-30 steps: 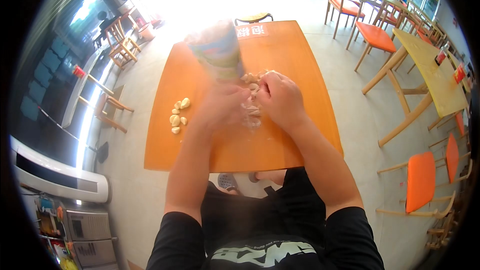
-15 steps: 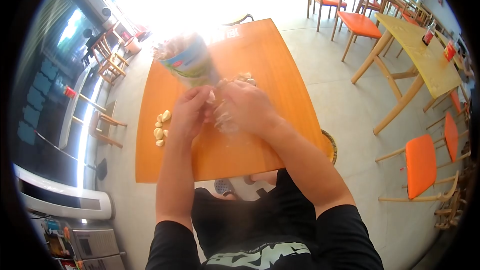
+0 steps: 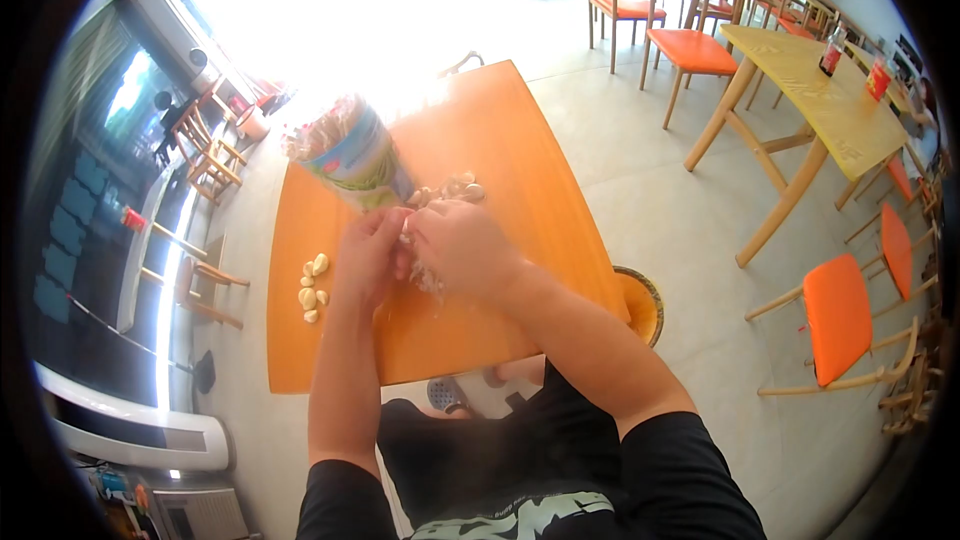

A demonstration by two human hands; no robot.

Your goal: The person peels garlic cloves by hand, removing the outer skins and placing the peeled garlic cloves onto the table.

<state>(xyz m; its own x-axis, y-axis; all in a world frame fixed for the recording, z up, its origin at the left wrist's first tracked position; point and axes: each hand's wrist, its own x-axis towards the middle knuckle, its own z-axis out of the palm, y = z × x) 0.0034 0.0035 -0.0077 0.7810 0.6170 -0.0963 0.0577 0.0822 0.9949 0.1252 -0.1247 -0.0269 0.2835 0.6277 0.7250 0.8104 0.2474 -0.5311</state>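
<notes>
Over the wooden table my hands meet, fingertips pinched together around a small whitish garlic clove, mostly hidden by the fingers. My left hand is closed on one side of it, and my right hand is closed on the other. Thin garlic skins lie under the right hand. Several peeled garlic cloves rest left of my left wrist. Just beyond the hands is a small pile of unpeeled garlic. A blue-green printed tub, filled with pale stick-like things, stands behind the left hand.
A round stool is tucked by the table's right edge. Further right stand a yellowish table with a bottle and orange-seated chairs. A wooden chair and a white appliance are at the left.
The view has shifted, so the table and hands appear lower and slightly left. Both hands stay together at the clove, with the fingers slightly rearranged.
</notes>
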